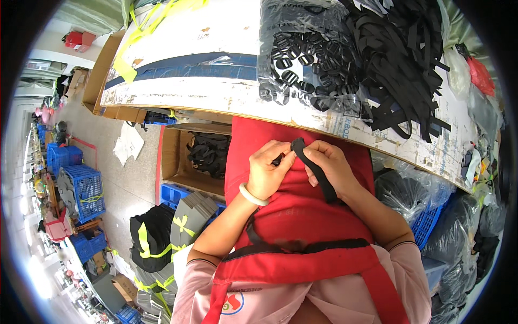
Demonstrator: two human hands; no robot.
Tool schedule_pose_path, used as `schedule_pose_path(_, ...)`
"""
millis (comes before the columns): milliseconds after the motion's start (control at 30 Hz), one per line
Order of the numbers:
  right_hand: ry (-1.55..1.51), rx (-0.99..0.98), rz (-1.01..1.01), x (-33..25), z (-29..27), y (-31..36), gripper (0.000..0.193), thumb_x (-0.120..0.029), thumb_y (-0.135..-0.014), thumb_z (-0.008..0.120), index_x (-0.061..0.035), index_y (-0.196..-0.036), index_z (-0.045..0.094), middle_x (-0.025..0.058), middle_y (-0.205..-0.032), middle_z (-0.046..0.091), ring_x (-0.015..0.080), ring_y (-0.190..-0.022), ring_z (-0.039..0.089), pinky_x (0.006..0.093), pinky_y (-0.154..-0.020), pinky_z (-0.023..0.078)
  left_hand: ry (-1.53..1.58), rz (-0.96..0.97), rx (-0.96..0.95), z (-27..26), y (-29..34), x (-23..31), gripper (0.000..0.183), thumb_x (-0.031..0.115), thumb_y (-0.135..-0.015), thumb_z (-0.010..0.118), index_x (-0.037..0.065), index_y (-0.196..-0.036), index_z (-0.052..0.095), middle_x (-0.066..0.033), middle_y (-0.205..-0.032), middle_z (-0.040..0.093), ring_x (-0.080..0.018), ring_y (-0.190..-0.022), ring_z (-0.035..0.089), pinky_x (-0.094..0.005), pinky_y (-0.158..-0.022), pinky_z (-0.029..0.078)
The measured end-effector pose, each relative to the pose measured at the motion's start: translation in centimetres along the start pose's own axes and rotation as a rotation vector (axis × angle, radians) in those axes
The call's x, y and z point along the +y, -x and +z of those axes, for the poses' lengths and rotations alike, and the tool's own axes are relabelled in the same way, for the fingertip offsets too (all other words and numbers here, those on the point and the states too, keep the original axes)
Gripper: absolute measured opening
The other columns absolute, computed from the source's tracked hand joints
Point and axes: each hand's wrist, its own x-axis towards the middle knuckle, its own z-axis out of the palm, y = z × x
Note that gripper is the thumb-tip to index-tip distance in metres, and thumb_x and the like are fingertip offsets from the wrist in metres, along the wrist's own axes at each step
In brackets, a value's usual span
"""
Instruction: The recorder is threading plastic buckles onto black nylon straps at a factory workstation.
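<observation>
Right grip [330, 163] before black buckles [306, 59]

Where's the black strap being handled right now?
In the head view, the black strap is just right of centre, in the right hand's grip, over the red apron.

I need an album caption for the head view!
Left hand and right hand hold a black strap above a red apron.

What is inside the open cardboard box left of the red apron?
A tangled black heap, perhaps straps, lies in the cardboard box. Anything beneath is covered; the red apron hides the box's right side.
</observation>
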Motion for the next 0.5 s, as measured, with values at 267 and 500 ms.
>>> schedule_pose_path(267,-0.063,-0.018,0.027,0.17,-0.45,-0.47,0.018,-0.022,-0.093,0.059,-0.0038,-0.089,0.060,0.0043,-0.062,0.057,0.0098,-0.046,0.051,0.0223,-0.044,0.040,-0.063,0.074,-0.044,-0.69,-0.66,0.33,0.013,-0.003,-0.078,0.069,-0.001,-0.092,0.067,-0.0084,-0.076,0.061,-0.0152,-0.063,0.056,-0.0256,-0.056,0.045)
schedule_pose_path(500,-0.060,0.025,-0.004,0.18,-0.30,-0.75,0.015,-0.018,-0.095,0.056,-0.0040,-0.089,0.058,0.0017,-0.062,0.055,0.0074,-0.045,0.048,0.0221,-0.043,0.041,-0.138,0.116,-0.091,-0.84,-0.37,-0.52,0.012,-0.002,-0.078,0.069,0.000,-0.090,0.067,-0.0090,-0.074,0.059,-0.0164,-0.061,0.056,-0.0255,-0.055,0.044)
